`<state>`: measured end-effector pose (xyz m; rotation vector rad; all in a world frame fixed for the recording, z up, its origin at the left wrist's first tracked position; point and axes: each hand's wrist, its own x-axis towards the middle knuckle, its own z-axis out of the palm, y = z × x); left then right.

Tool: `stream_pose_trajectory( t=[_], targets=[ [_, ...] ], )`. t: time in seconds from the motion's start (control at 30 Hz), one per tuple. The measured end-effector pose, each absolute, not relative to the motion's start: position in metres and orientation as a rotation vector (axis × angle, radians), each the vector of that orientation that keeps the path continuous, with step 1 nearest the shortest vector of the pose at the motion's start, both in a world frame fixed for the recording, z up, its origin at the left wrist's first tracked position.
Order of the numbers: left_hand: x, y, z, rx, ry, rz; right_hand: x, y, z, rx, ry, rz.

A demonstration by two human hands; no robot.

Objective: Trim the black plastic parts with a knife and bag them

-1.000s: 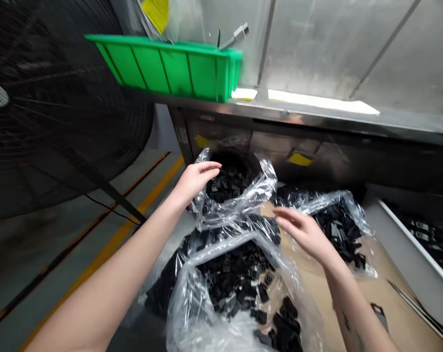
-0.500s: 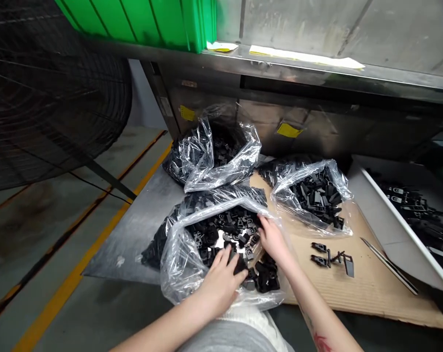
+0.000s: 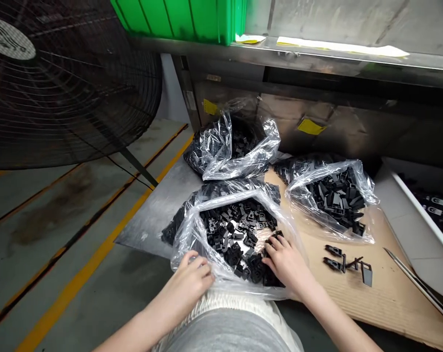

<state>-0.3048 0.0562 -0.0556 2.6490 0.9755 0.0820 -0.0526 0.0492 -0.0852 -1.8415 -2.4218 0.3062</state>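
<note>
Clothing: grey and white cloth (image 3: 229, 327) of the person is just below the front bag (image 3: 227, 200)
Left hand: the left hand (image 3: 195, 274) is on the near left edge of this bag, its fingers are bent; I cannot tell if it pinches the plastic
Right hand: the right hand (image 3: 285, 261) is over the right part of the bag mouth, fingers bent and a little spread, on the black parts (image 3: 239, 230); whether it grips one, I cannot tell
Black parts: they lie in a loose heap inside the front bag, which is clear
Joined pieces: some joined black pieces (image 3: 344, 264) lie on brown cardboard (image 3: 357, 305), to the right
Metal tool: a thin tool (image 3: 412, 278) lies beside the white tray (image 3: 423, 213)
Desk: its grey metal surface (image 3: 144, 234) shows at left
Right bag: another clear bag (image 3: 317, 222), also with black parts, is on the cardboard
Back bag: a third bag (image 3: 239, 168) stands behind the front one
Ledge: it carries a green bin (image 3: 185, 17) and paper strips (image 3: 339, 46)
</note>
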Motion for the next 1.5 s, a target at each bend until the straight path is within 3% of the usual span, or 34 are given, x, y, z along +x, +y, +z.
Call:
stream_pose_trajectory(
  t=[0.3,0.47,0.67,0.9,1.17,1.37,1.5],
  targets=[
    [-0.312,0.051,0.004,2.675,0.865,0.121,-0.139,0.083,-0.083,-1.281,-2.757,0.351],
    [-0.312,0.048,0.007,2.599,0.837,0.053,-0.09,0.058,-0.09,-1.423,-2.761,0.35],
    [-0.315,0.044,0.021,2.56,0.876,0.059,-0.082,0.048,-0.067,-1.878,-2.572,0.184],
    [-0.315,0.047,0.024,2.605,0.863,0.097,-0.105,0.074,-0.085,-1.561,-2.734,0.259],
    [-0.306,0.048,0.022,2.594,0.804,0.17,-0.075,0.041,-0.075,-1.725,-2.668,0.18],
    [-0.314,0.061,0.045,2.681,0.829,0.101,-0.159,0.101,-0.082,-1.265,-2.793,0.192],
    [-0.311,0.063,0.048,2.635,0.807,-0.042,-0.158,0.098,-0.095,-1.142,-2.847,0.247]
  ],
)
